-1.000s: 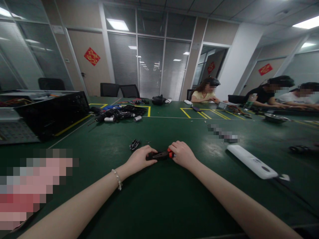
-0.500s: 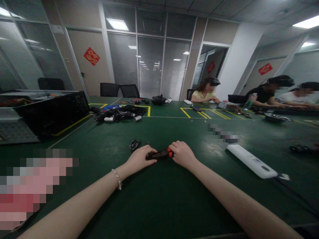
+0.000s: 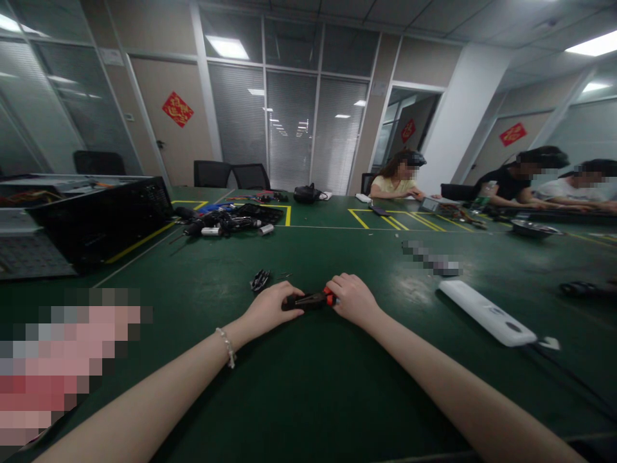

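Observation:
In front of me on the green table, my left hand [image 3: 276, 301] is closed, thumb and fingers pinching a small dark piece [image 3: 290, 302]. My right hand [image 3: 354, 299] is wrapped around the red-and-black handles of what look like pliers [image 3: 315, 299]. The dark jaws point left and meet the piece in my left hand; whether they grip it I cannot make out. Just beyond my left hand lies a little cluster of dark metal bits [image 3: 260, 280], with thin slivers [image 3: 285, 275] beside it.
A black computer case [image 3: 101, 222] stands at the left. Behind sits a pile of tools and cables [image 3: 226, 220]. A white power strip [image 3: 486, 313] with a black cable lies to the right, near a metal bowl [image 3: 535, 228]. Several people [image 3: 398, 183] sit at the far right side.

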`<state>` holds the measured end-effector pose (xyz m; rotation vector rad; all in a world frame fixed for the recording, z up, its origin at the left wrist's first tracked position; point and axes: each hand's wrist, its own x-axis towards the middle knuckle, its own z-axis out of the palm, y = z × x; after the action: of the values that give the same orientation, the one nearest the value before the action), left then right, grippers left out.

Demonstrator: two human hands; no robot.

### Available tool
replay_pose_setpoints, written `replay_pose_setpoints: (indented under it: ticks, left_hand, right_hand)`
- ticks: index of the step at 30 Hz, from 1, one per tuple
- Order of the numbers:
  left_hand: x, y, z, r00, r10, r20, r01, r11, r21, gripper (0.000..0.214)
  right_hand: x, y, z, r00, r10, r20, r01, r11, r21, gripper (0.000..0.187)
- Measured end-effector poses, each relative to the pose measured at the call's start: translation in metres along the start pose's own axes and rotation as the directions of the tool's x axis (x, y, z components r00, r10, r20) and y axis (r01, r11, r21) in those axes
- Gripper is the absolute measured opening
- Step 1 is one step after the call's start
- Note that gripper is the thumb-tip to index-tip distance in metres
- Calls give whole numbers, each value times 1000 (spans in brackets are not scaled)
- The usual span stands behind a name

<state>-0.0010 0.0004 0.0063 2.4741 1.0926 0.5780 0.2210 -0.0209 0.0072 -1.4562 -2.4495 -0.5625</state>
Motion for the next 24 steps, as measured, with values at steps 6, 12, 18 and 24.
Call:
replay_pose_setpoints:
  ticks: [6, 12, 18, 24]
  left_hand:
    - [0, -1, -1, 1000, 11, -2, -11, 1000, -8, 30]
    - [-1, 0, -1, 1000, 0, 4, 0, 1000, -10, 30]
    - [0, -1, 1, 1000, 15, -3, -15, 1000, 5, 30]
    - [0, -3, 2, 1000, 14, 0, -14, 1000, -3, 31]
  right_hand:
    - [0, 0, -2, 1000, -1, -12, 1, 1000, 2, 15]
    - [0, 0, -2, 1000, -10, -26, 10, 1000, 1, 15]
    - [0, 1, 1, 1000, -15, -26, 15, 999, -29, 14]
    - [0, 1, -2, 999, -32, -24, 32, 999, -16, 15]
